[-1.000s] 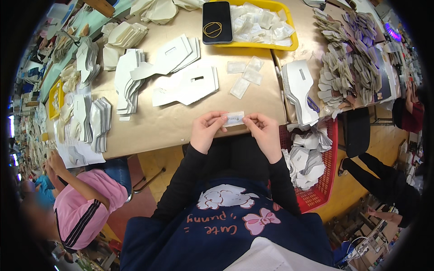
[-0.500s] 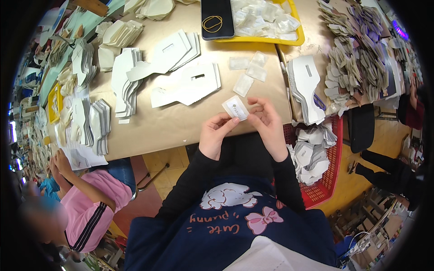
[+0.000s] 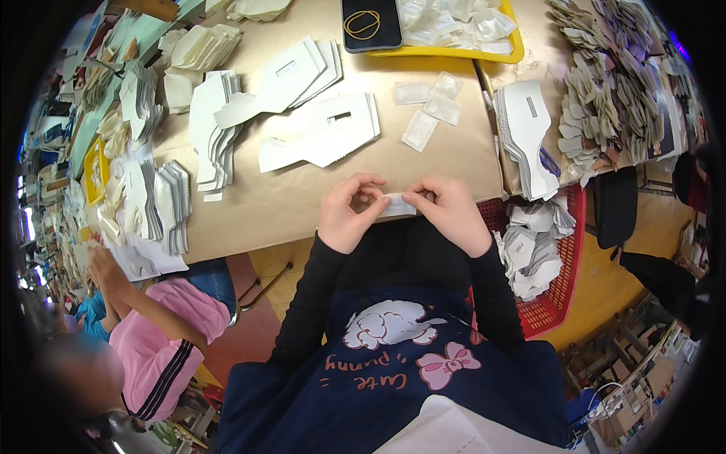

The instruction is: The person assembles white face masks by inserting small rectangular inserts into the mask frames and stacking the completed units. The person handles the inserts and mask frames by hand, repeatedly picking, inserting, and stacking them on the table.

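1. Now, in the head view, four flat packets [image 3: 442,108] lie at upper centre, below a yellow tray [image 3: 519,41]; a phone [image 3: 372,38] bearing a rubber band [image 3: 361,25] overlaps the tray's left side.
2. White cut pieces [image 3: 321,132] spread across upper left of centre; another white stack [image 3: 525,140] lies at upper right, and a red basket [image 3: 572,284] of white pieces is at right, below the tabletop.
3. The small white packet [image 3: 398,205] is at frame centre, its long axis running left to right, one end toward each hand.
4. The left hand [image 3: 349,212] pinches its left end between thumb and bent forefinger, the other fingers curled; the right hand [image 3: 452,216] pinches its right end.
5. The table [image 3: 265,216]'s front edge slants up rightward, passing close by the packet; whether they touch, I cannot tell. Brown tabletop stretches from the left hand toward centre left, and between the hands and the four packets.
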`<control>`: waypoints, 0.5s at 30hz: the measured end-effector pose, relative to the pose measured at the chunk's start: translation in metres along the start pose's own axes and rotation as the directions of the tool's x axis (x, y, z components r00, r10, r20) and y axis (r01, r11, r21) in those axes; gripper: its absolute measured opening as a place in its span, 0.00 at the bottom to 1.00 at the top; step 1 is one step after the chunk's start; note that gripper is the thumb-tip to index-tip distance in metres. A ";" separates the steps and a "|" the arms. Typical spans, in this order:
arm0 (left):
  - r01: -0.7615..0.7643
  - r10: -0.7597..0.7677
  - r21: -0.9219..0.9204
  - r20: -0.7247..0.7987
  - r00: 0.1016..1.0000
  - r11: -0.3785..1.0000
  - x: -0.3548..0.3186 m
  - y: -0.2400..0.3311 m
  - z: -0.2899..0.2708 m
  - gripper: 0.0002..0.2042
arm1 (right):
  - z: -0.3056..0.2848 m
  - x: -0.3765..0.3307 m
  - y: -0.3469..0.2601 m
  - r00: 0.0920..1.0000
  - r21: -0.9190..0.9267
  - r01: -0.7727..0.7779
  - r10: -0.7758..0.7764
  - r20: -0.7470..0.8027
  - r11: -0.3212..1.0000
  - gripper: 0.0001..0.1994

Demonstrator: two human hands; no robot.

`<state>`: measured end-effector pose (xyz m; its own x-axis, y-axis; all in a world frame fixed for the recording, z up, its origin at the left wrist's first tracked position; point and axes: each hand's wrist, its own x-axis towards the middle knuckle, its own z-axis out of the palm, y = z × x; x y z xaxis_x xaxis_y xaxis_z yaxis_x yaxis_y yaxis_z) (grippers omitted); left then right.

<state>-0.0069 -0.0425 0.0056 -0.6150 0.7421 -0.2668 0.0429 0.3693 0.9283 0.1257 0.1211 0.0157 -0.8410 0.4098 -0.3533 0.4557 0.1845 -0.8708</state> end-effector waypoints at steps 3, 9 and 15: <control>-0.172 0.234 0.342 -0.148 0.961 0.924 0.001 -0.004 0.010 0.14 | 0.013 0.001 0.005 0.966 -0.107 0.068 -0.092 -0.240 0.992 0.10; -0.278 0.426 0.547 -0.163 0.890 0.789 -0.013 -0.014 0.004 0.12 | 0.019 -0.018 0.017 0.860 -0.376 0.204 -0.349 -0.373 0.904 0.17; -0.324 0.467 0.697 -0.017 0.884 0.639 -0.026 -0.023 0.020 0.11 | 0.045 -0.034 0.025 0.907 -0.720 0.148 -0.384 -0.174 0.678 0.21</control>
<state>0.0239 -0.0587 -0.0140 -0.5371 0.8190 0.2021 0.7758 0.3855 0.4995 0.1530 0.0716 -0.0094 -0.8867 0.4564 0.0735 0.3940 0.8293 -0.3962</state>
